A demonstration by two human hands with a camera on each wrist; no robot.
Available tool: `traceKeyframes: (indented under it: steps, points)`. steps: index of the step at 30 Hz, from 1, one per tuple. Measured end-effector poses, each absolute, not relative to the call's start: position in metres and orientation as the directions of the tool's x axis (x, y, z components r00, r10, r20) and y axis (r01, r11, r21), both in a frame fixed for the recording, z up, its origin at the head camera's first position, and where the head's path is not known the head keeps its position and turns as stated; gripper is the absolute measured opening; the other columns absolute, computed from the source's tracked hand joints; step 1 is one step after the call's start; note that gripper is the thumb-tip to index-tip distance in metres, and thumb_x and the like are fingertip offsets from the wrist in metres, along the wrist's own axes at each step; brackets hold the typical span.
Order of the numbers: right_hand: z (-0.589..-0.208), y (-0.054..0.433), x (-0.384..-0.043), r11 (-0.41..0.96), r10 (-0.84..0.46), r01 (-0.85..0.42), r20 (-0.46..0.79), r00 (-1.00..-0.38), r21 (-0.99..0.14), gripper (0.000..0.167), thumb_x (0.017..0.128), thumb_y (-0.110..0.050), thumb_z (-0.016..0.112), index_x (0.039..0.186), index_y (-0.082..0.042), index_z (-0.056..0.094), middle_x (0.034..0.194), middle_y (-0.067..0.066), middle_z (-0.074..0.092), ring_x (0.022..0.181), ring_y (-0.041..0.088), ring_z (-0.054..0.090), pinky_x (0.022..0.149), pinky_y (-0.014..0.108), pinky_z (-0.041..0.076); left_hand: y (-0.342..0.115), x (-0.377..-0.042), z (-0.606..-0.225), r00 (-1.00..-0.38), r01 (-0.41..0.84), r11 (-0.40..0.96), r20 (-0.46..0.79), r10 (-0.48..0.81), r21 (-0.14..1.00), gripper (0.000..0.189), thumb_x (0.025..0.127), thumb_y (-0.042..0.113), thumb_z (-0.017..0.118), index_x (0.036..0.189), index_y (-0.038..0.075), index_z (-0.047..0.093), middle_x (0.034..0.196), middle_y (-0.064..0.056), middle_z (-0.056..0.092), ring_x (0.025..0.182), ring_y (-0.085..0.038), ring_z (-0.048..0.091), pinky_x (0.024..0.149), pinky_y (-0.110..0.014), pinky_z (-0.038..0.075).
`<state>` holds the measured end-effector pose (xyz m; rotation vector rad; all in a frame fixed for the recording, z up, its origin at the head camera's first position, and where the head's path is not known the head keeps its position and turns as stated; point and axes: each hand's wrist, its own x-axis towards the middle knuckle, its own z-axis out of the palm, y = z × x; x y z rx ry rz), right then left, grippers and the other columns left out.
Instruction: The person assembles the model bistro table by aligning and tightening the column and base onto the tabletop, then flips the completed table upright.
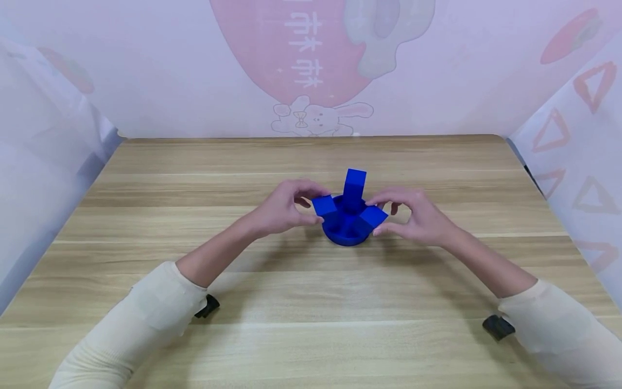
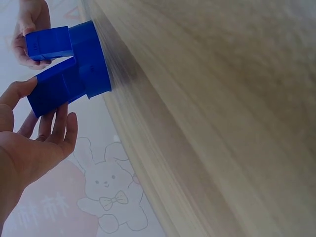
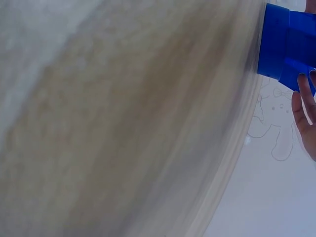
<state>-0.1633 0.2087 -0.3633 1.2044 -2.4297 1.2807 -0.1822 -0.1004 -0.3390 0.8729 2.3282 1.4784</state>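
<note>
A round blue base (image 1: 346, 239) sits on the table, with three blue rectangular blocks standing out of it. The back block (image 1: 355, 186) rises nearly upright, while the left block (image 1: 324, 205) and the right block (image 1: 375, 216) lean outward. My left hand (image 1: 285, 209) pinches the left block's outer end between thumb and fingers, as the left wrist view also shows on that block (image 2: 52, 94). On the other side, my right hand (image 1: 417, 217) holds the right block by its edges. The right wrist view cuts off most of the right hand (image 3: 307, 123) and the blue base (image 3: 273, 42).
The wood-grain table (image 1: 311, 324) spreads around the blue piece. A pale printed wall (image 1: 170, 81) stands along its back edge, with white sheets (image 1: 578, 140) at the sides. Small black pieces (image 1: 498, 327) show beside both sleeves.
</note>
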Motion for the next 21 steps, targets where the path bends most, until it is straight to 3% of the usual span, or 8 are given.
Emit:
traceKeyframes:
  steps: [10,13,18,21]
  points:
    - [-0.3668,0.205,-0.1649,0.281,-0.58,-0.751,0.517,-0.629,-0.598,0.058,0.085,-0.056,0.078,0.112,-0.005,0.076,0.104,0.005,0.076,0.09,0.014,0.064,0.066,0.032,0.052,-0.1017,-0.1806,-0.3382,-0.792,0.348,0.301,0.106,0.601,0.888,0.047,0.08,-0.006,0.081,0.124,-0.009,0.068,0.116,-0.019,0.072,0.103,-0.031,0.066,0.099,-0.053,0.053]
    - [-0.3676,0.2048,-0.1651,0.278,-0.577,-0.757,0.528,-0.623,-0.591,0.054,0.085,-0.05,0.082,0.112,-0.004,0.076,0.104,0.006,0.076,0.089,0.014,0.064,0.065,0.032,0.052,-0.1022,-0.1809,-0.3385,-0.791,0.345,0.307,0.099,0.603,0.887,0.047,0.08,-0.005,0.081,0.125,-0.009,0.068,0.116,-0.019,0.072,0.103,-0.03,0.065,0.1,-0.053,0.052]
    - [-0.3683,0.2054,-0.1649,0.286,-0.577,-0.748,0.516,-0.633,-0.598,0.044,0.077,-0.026,0.093,0.112,-0.005,0.076,0.104,0.005,0.076,0.089,0.014,0.064,0.066,0.033,0.053,-0.1031,-0.1812,-0.3398,-0.789,0.345,0.303,0.099,0.606,0.888,0.047,0.08,-0.004,0.08,0.125,-0.009,0.067,0.116,-0.018,0.072,0.101,-0.03,0.065,0.099,-0.054,0.052]
    - [-0.3688,0.2066,-0.165,0.289,-0.579,-0.734,0.499,-0.645,-0.615,0.044,0.079,-0.026,0.092,0.114,-0.005,0.076,0.104,0.004,0.077,0.09,0.013,0.065,0.065,0.035,0.055,-0.1033,-0.1809,-0.3411,-0.792,0.344,0.309,0.097,0.603,0.887,0.047,0.08,-0.003,0.08,0.125,-0.008,0.068,0.115,-0.018,0.072,0.101,-0.03,0.065,0.099,-0.054,0.053]
